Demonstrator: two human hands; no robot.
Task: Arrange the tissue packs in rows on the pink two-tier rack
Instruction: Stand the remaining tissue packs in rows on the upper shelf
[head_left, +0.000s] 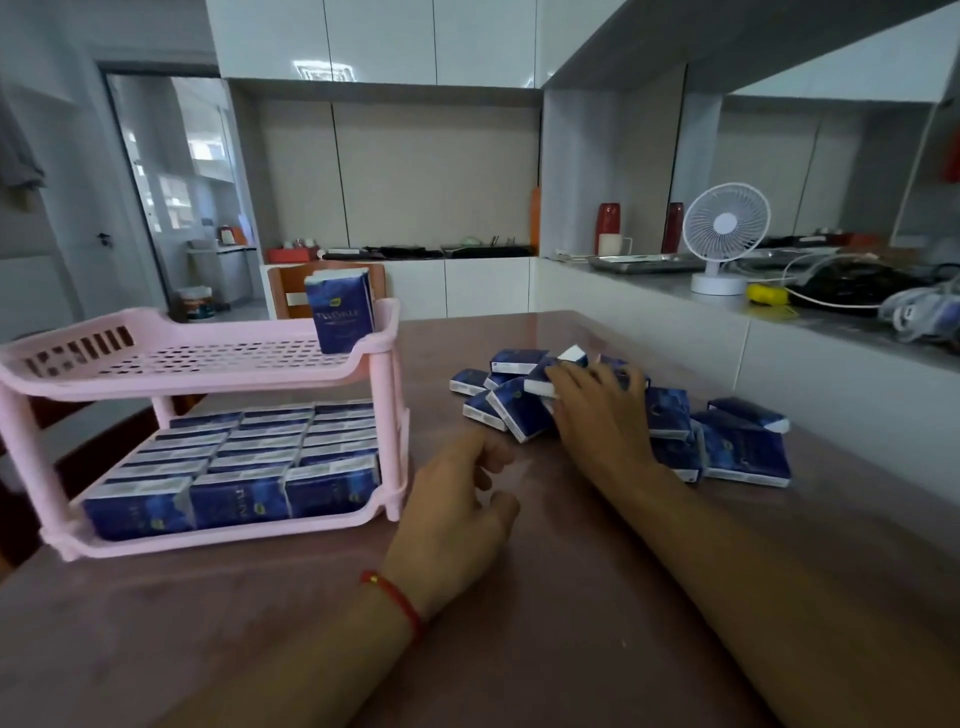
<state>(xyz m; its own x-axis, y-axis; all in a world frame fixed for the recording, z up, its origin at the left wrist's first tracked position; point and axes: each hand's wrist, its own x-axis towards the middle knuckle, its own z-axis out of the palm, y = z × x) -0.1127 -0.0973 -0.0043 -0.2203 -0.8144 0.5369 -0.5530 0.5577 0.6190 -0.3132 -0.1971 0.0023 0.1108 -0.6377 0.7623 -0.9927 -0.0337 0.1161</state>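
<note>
One tissue pack stands upright at the right end of the pink rack's top tier, left of frame; the lower tier is filled in rows. Right hand reaches into the loose pile at centre right, fingers curling over a pack, grip unclear. Left hand rests on the surface, fingers loosely curled, holding nothing. Risk: the lone upright pack may topple if nudged. Packs under the right hand are hidden.
</note>
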